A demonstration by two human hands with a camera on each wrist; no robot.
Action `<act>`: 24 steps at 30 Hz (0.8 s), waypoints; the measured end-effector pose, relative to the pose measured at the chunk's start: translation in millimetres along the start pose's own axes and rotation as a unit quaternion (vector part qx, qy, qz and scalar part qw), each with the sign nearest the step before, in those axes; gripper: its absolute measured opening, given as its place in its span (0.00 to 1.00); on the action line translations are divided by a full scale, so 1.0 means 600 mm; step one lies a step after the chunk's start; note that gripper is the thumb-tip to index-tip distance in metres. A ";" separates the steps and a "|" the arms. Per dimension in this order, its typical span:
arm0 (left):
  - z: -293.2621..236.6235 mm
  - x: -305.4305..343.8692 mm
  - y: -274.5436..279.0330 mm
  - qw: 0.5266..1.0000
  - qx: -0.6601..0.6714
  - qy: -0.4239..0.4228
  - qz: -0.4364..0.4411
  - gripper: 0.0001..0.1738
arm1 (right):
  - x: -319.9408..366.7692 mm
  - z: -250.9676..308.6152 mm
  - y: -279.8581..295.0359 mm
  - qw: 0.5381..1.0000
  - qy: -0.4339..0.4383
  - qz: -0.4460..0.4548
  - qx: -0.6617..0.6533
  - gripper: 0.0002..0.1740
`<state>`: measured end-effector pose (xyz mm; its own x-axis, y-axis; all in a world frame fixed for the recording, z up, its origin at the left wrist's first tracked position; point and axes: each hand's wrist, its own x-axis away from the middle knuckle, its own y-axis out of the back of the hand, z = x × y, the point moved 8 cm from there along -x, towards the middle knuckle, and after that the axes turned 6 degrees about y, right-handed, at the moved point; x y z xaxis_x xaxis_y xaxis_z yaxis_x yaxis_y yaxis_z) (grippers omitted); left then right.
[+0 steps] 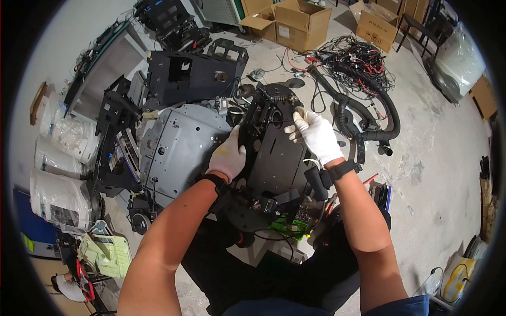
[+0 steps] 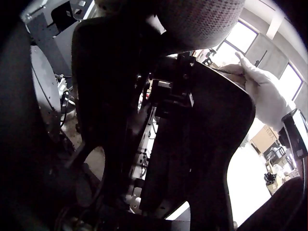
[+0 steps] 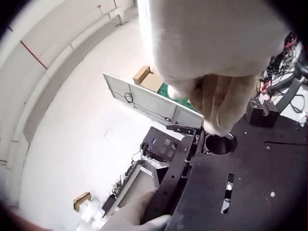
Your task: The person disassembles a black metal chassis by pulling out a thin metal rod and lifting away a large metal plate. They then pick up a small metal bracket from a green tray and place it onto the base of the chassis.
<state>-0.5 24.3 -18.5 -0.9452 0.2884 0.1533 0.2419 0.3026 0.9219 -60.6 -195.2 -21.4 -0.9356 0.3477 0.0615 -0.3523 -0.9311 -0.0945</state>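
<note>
A black metal assembly (image 1: 276, 158) with a flat slotted panel stands upright between my knees and the grey plate (image 1: 184, 147). My left hand (image 1: 229, 155), in a white glove, grips its left edge; in the right wrist view the thumb of this hand (image 3: 132, 211) lies along the black frame (image 3: 166, 195). My gloved right hand (image 1: 319, 137) is over the panel's far right part, fingers bent. From the right wrist, its fingertips (image 3: 219, 126) are right at a round hole (image 3: 221, 144) in the panel. I cannot tell whether they pinch something small.
Black housings (image 1: 195, 73) stand beyond the assembly on the left. A thick black corrugated hose (image 1: 390, 116) and a tangle of wires (image 1: 363, 63) lie on the floor to the right. Cardboard boxes (image 1: 303, 26) are at the back. A green circuit board (image 1: 289, 226) is near my knees.
</note>
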 end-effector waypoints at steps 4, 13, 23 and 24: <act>0.003 -0.002 -0.002 1.000 0.004 -0.013 -0.013 0.34 | -0.001 -0.004 0.001 0.998 0.013 0.057 0.033 0.16; -0.005 0.007 0.006 1.000 0.000 -0.009 0.006 0.36 | 0.022 0.058 0.001 0.805 0.251 0.073 0.533 0.10; -0.098 -0.036 0.103 0.990 0.082 -0.112 0.028 0.28 | 0.001 0.025 0.009 0.957 0.048 0.059 0.279 0.17; -0.087 -0.057 0.080 0.983 0.147 -0.077 0.075 0.28 | 0.001 0.026 0.009 0.958 0.049 0.057 0.277 0.17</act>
<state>31.9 -18.4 39.4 -0.8556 0.4761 0.2029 0.4496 0.4897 0.7470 -62.5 -201.9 -6.3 -0.9747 0.2232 -0.0133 -0.2053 -0.8698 0.4488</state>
